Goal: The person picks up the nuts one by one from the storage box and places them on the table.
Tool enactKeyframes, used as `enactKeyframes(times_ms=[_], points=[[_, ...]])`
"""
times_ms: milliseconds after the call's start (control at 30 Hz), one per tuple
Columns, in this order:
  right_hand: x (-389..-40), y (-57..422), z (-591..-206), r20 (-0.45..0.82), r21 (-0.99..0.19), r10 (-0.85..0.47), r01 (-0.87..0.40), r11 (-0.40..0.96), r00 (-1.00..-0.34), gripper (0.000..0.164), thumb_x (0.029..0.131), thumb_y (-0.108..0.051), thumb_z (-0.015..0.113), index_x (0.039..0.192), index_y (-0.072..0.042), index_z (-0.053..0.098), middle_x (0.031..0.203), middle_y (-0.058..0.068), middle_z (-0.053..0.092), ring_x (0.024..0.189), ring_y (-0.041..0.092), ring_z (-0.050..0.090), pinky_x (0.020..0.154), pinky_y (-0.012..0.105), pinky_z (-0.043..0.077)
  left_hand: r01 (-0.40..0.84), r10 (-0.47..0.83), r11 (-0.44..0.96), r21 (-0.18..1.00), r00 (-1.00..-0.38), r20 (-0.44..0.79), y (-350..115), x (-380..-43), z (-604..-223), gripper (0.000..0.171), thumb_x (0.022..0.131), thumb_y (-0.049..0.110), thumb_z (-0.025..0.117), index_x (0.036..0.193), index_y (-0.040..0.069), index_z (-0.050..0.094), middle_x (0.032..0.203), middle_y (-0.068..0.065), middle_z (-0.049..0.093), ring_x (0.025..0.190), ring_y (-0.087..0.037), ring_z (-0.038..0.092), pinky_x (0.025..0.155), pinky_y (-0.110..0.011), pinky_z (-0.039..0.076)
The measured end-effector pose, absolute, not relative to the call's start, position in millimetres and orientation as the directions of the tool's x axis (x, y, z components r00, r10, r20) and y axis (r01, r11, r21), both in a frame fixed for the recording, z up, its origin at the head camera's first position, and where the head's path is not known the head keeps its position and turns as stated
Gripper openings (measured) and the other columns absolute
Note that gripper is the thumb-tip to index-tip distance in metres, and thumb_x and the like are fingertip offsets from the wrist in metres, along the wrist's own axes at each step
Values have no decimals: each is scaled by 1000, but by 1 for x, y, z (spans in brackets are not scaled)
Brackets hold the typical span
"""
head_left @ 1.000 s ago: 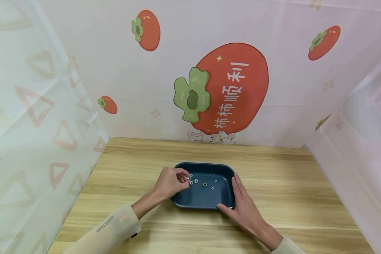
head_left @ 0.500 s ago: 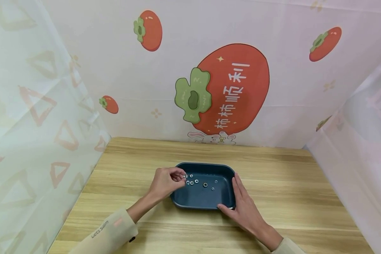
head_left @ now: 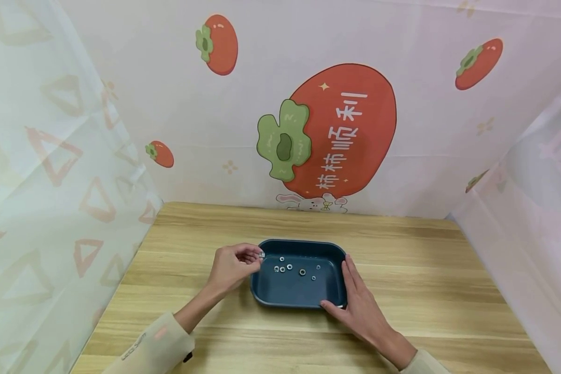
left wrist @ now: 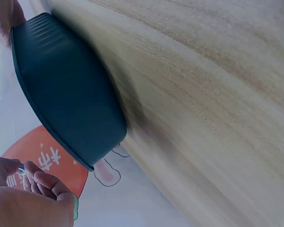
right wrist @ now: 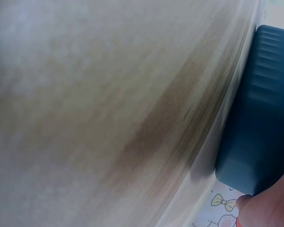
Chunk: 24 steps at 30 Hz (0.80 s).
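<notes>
My right hand [head_left: 359,301] grips nothing, its straight fingers pressed along the dark blue tray's [head_left: 290,296] right side, thumb at its near edge; the tray sits on the wood-grain counter [head_left: 383,249]. Inside lie seven small metal nuts [head_left: 281,269], mostly left of centre. My left hand [head_left: 234,266] pinches another nut [head_left: 262,255] beside the far left corner. Beyond hangs pale cloth [head_left: 191,114] printed with persimmons [head_left: 371,145].
</notes>
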State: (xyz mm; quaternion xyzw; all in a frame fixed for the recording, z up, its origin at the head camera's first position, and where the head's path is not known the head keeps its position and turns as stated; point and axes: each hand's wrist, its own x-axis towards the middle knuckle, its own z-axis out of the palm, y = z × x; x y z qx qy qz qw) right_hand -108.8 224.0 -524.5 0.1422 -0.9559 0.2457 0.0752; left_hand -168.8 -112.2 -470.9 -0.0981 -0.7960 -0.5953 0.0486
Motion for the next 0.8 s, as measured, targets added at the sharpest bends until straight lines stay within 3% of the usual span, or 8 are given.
enactKeyframes(times_ms=[800], points=[[-108, 223, -524, 201, -449, -227, -296, 843, -953, 110, 91, -54, 78, 166, 3, 22, 176, 20, 14, 155, 44, 34, 113, 64, 41, 184, -58, 245, 952, -977, 204, -170, -167, -462, 16, 88, 1, 82, 103, -2, 79, 93, -15, 77, 80, -9, 71, 73, -18, 58]])
